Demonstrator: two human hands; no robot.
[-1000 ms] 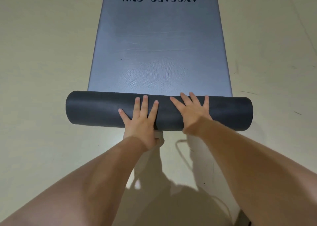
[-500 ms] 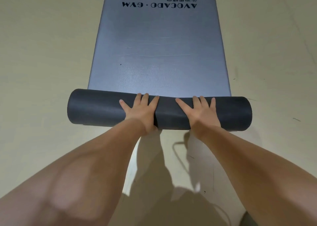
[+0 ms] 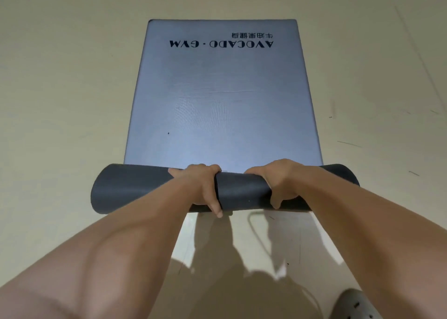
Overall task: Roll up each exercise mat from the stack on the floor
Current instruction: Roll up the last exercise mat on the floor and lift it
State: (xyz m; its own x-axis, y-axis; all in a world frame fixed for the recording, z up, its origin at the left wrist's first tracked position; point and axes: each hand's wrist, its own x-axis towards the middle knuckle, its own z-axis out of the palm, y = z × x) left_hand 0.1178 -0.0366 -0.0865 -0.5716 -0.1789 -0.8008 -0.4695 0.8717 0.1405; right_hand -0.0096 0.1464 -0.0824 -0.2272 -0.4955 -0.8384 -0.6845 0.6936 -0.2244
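A grey-blue exercise mat (image 3: 217,105) lies flat on the floor ahead of me, with dark "AVOCADO · GYM" lettering upside down near its far end. Its near end is wound into a thick dark roll (image 3: 135,188) lying crosswise. My left hand (image 3: 203,185) wraps over the roll just left of its middle, thumb pointing down the near side. My right hand (image 3: 278,183) wraps over it right of the middle, fingers curled over the far side. My forearms hide parts of the roll.
Pale beige floor (image 3: 60,100) surrounds the mat on all sides, with a few dark scuffs at the right. A grey perforated shoe (image 3: 355,304) shows at the bottom right. A thin cord loop (image 3: 251,224) lies on the floor just behind the roll.
Both hands went from flat, fingers spread on top of the roll, to curled around it. The roll has advanced along the mat and the flat part is shorter.
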